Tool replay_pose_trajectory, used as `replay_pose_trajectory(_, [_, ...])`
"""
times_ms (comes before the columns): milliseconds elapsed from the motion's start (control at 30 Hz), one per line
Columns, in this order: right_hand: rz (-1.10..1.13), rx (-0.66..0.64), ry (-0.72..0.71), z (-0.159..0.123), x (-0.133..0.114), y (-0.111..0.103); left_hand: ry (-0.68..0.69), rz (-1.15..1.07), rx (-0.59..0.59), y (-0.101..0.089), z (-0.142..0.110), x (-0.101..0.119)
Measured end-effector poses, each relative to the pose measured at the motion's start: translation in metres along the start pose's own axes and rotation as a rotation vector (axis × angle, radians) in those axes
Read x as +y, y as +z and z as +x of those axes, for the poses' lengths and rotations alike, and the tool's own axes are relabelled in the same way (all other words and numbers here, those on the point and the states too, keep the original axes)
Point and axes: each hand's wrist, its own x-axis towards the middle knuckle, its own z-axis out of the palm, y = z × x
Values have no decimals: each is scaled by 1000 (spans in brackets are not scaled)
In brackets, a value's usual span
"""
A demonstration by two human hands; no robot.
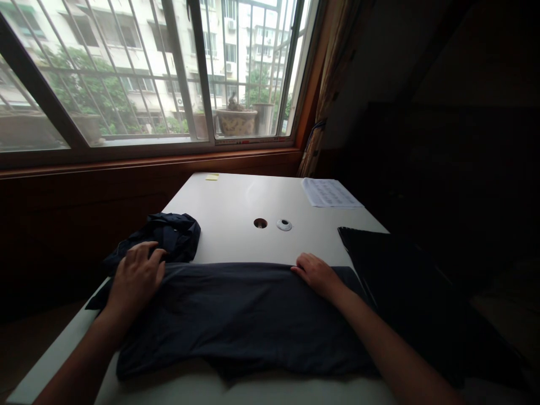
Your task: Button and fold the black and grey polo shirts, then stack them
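A dark navy garment (248, 315), folded into a long flat shape, lies across the near part of the white table (228, 208). It may be a pair of trousers; its exact kind does not show. My left hand (137, 274) rests on its left end, fingers apart and slightly bent, close to a crumpled dark blue cloth (179, 233). At the garment's far edge, towards the right, my right hand (316, 273) has its fingers curled together with the thumb against the fabric, pinching that edge.
A black sheet-like item (405, 287) lies along the table's right side. Printed papers (331, 193) sit at the back right, a yellow note (212, 176) at the back left. A round hole (260, 223) and a white ring-shaped cover (284, 225) are mid-table. Beyond is a barred window.
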Motion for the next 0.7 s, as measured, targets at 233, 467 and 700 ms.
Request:
replay_pose_trajectory(233, [23,-20,7,6,4,1,576,-293,-84,28,-2,102])
replay_pose_trajectory(467, [-221,-25,115,-9,38,-9,586,-315,-157,50,-15,89])
replay_pose_trajectory(700, [-332,-89,336,-15,65,-24,591,-260,-136,47,-24,67])
